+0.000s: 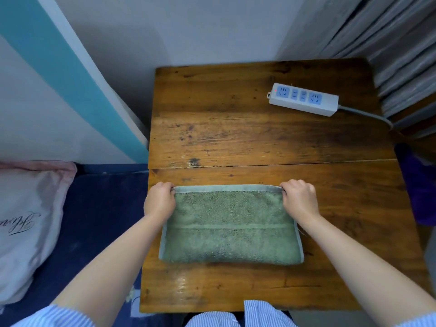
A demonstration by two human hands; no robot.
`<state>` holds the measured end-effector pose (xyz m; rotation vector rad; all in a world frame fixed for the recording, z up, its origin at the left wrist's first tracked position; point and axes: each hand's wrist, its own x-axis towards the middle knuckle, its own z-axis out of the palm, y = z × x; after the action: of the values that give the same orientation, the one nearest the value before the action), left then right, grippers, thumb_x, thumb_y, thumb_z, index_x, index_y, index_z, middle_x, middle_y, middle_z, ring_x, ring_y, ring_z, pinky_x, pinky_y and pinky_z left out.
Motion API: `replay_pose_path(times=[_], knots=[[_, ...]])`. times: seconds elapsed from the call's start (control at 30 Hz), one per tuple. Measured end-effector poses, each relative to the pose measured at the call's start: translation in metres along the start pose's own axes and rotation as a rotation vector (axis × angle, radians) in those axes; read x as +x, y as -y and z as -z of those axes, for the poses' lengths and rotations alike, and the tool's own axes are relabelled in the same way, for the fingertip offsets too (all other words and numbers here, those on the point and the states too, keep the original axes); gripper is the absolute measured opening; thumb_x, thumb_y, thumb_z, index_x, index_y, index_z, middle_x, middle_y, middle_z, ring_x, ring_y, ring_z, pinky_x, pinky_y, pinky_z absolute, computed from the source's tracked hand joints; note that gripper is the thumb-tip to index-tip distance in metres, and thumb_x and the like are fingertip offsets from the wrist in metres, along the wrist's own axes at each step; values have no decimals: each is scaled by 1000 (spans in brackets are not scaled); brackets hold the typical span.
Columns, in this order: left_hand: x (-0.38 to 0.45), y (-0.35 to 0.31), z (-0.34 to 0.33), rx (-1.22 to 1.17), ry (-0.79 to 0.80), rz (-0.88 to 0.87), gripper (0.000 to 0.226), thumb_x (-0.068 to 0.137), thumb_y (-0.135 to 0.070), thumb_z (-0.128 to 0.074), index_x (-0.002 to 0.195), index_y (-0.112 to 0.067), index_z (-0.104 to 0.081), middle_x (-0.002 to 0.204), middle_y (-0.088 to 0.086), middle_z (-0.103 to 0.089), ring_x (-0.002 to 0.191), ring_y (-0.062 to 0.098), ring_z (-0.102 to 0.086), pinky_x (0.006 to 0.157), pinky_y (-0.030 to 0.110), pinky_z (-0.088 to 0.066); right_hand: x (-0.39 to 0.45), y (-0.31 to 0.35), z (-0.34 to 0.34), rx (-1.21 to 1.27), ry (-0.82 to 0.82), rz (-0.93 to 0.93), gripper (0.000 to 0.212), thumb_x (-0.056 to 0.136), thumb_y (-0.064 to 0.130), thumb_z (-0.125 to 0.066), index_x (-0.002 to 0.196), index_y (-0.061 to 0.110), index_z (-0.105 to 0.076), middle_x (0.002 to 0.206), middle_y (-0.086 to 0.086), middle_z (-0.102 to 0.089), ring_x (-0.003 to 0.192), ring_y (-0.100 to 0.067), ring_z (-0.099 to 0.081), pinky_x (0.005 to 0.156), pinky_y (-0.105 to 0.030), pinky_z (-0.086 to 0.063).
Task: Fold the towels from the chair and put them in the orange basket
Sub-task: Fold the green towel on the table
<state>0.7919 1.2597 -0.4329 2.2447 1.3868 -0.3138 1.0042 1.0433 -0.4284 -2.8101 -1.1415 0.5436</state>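
Left hand, right hand – grips curled, pinching green towel far corners

Bedroom: pillow, bedside table

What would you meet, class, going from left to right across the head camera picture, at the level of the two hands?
Pillow → left hand → green towel → right hand → bare wood of the table → purple cloth.
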Motion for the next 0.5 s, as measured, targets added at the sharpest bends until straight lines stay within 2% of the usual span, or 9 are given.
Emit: replay_pose_path(times=[0.1,0.2,0.27,0.33,0.4,0.47,0.5], knots=[[4,2,-3,18,11,12,26,96,-15,-43,110,-4,-61,112,14,-59,104,30,-54,78,37,-46,3,-3,-8,-7,-25,-11,20,88,5,-53,102,4,-68,101,-10,-69,101,-29,-58,104,-44,-29],[3,3,-3,68,-12,20,25,96,-16,-42,111,-4,-59,115,14,-57,107,30,-51,79,39,-47,5,-6,-15,-4,-120,-7,18,79,-2,-64,96,0,-70,95,-16,-70,94,-35,-63,103,-58,-29],[-2,2,-2,36,-59,41,29,96,-15,-43,120,-3,-54,125,15,-52,116,31,-46,88,42,-44,2,-6,-19,-6,-190,3,28,72,-4,-70,100,-2,-68,100,-21,-68,96,-39,-64,99,-65,-30],[-14,-2,-4,-17,-99,12,38,95,-16,-45,132,-5,-46,138,13,-44,130,28,-37,105,39,-35,-8,0,-25,-30,-243,74,37,73,-3,-68,110,-1,-62,114,-24,-63,107,-41,-60,98,-63,-26],[-34,-10,-15,0,-78,-116,45,96,-18,-43,140,-8,-36,149,9,-31,141,23,-23,116,35,-19,-24,13,-39,-70,-279,214,39,80,11,-51,119,6,-51,127,-21,-55,122,-37,-48,104,-57,-23],[-57,-21,-32,-30,0,-215,50,98,-22,-38,145,-13,-25,156,0,-14,146,15,-5,118,31,-5,-43,33,-57,-60,-255,296,42,85,27,-34,125,14,-40,138,-12,-40,139,-28,-19,115,-48,-11],[-67,-26,-43,-36,55,-237,51,99,-25,-34,147,-16,-18,156,-5,-5,144,10,5,118,29,1,-51,44,-66,-57,-235,310,42,89,32,-28,127,16,-38,142,-9,-35,144,-23,-2,115,-43,-4]])
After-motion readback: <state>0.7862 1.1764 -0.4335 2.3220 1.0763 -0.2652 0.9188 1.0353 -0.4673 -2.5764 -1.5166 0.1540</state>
